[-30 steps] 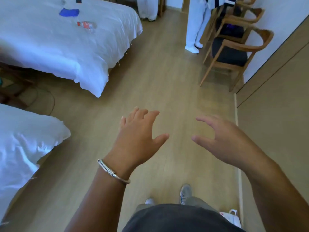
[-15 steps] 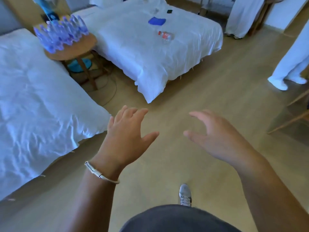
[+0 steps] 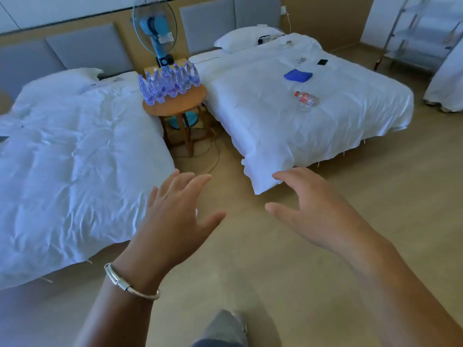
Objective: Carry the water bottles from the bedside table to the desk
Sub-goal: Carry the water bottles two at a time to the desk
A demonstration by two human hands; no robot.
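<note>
A cluster of clear water bottles (image 3: 170, 82) stands upright and packed close together on the round wooden bedside table (image 3: 186, 102), upper centre of the frame, filling the back and left part of its top. The table sits in the gap between two white beds. Behind the bottles a blue fan (image 3: 154, 28) rises against the grey padded headboard wall.

The left bed (image 3: 72, 156) fills the left half of the frame, its duvet rumpled. The right bed (image 3: 288, 126) runs across the upper right; on it lie a single bottle with a red label (image 3: 306, 100) on its side, a folded blue cloth (image 3: 298, 75) just beyond it, and a small dark flat object (image 3: 322, 62) farther up. A cable loops on the wooden floor (image 3: 275, 259) under the table.

In the lower half of the frame both hands reach forward over the floor, well apart from the bottles and holding nothing. The left hand (image 3: 175, 216), with a silver bangle (image 3: 130, 285) at its wrist, has its fingers spread and lightly bent. The right hand (image 3: 315, 209) has fingers loosely arched, thumb held apart. At bottom centre, a grey trouser leg shows.
</note>
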